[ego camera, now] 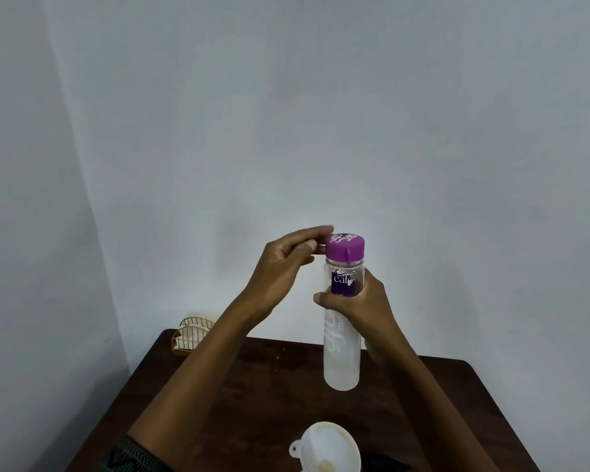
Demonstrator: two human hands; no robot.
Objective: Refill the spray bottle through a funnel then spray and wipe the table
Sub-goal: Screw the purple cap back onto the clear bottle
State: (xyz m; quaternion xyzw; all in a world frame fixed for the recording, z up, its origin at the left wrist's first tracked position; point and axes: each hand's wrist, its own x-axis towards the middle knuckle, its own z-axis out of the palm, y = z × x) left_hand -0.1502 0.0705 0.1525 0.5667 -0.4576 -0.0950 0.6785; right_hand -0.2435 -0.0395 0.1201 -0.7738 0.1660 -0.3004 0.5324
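Above the dark table (252, 386), your right hand (365, 304) grips a clear bottle (341, 352) upright, its lower part cloudy white. Your left hand (283, 267) pinches its purple cap (345, 248). Nearer you, a white funnel (327, 444) sits mouth up.

Dim, soft light — wide-angle bend (edges), mild blur.
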